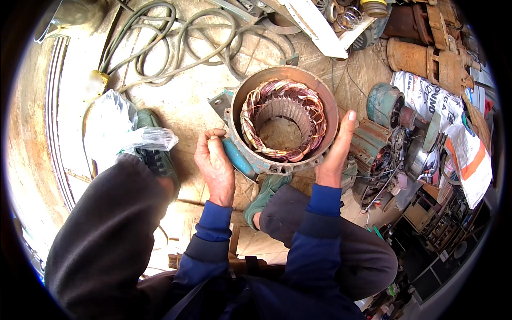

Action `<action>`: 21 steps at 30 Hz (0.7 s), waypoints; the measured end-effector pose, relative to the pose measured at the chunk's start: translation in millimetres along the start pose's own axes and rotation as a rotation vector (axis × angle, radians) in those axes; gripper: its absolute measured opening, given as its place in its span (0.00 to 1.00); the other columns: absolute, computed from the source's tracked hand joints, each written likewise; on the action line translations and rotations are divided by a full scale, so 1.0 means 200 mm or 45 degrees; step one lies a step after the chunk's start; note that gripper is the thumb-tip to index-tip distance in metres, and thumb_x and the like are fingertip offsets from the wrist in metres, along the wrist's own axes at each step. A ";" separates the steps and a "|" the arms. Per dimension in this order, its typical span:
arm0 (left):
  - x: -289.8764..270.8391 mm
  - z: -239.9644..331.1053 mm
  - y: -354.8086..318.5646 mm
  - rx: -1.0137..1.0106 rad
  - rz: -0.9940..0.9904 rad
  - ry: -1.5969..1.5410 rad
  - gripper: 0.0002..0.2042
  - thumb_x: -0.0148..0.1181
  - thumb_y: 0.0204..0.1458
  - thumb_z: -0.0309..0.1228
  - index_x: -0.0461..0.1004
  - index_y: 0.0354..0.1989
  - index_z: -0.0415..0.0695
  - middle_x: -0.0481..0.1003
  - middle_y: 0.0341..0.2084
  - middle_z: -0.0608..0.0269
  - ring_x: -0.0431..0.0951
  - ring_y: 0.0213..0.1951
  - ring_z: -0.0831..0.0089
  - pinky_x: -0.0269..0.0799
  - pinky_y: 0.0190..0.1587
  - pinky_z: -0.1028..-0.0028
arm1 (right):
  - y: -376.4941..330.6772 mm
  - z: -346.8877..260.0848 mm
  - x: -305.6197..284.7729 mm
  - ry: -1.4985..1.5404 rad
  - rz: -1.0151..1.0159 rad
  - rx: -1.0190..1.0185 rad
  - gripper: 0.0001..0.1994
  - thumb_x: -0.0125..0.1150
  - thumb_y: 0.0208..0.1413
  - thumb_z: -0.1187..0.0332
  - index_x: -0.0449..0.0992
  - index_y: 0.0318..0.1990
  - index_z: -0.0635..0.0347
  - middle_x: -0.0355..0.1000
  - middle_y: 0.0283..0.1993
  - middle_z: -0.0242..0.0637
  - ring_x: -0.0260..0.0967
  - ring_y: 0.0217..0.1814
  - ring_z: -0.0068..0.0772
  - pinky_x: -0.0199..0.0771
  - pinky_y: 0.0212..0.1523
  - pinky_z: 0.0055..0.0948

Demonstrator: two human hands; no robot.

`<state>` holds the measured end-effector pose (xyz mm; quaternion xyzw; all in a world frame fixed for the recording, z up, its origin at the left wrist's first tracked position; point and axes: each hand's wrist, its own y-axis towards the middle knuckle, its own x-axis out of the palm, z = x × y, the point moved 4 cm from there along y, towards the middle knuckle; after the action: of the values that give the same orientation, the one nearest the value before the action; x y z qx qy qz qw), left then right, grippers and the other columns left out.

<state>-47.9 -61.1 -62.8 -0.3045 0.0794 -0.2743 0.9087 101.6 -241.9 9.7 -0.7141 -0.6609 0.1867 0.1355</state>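
A round motor stator housing (320, 96) stands open end up on the floor between my feet, with copper windings (250, 122) coiled around its inner ring. My left hand (214, 162) is closed around a blue-handled tool (238, 157) held against the housing's left rim. My right hand (336, 152) lies flat against the housing's right outer wall, fingers pointing up, steadying it.
A grey hose (176, 45) lies coiled behind the housing. A clear plastic bag (114, 128) sits at the left by my green shoe (157, 160). Rusty motor parts (426, 58), a teal motor (385, 104) and printed sacks (458, 133) crowd the right side.
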 end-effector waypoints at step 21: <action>0.03 0.03 0.02 0.064 -0.143 -0.132 0.12 0.42 0.64 0.25 0.75 0.41 0.37 0.76 0.34 0.67 0.70 0.34 0.83 0.69 0.42 0.81 | -0.03 0.07 -0.03 0.118 0.166 -0.095 0.28 0.51 0.67 0.44 0.71 0.57 0.63 0.72 0.56 0.37 0.72 0.56 0.31 0.73 0.57 0.33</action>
<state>-40.2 -58.4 -59.5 -0.2996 0.0081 -0.3107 0.9020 90.2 -248.8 0.3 -0.7679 -0.6126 0.1371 0.1270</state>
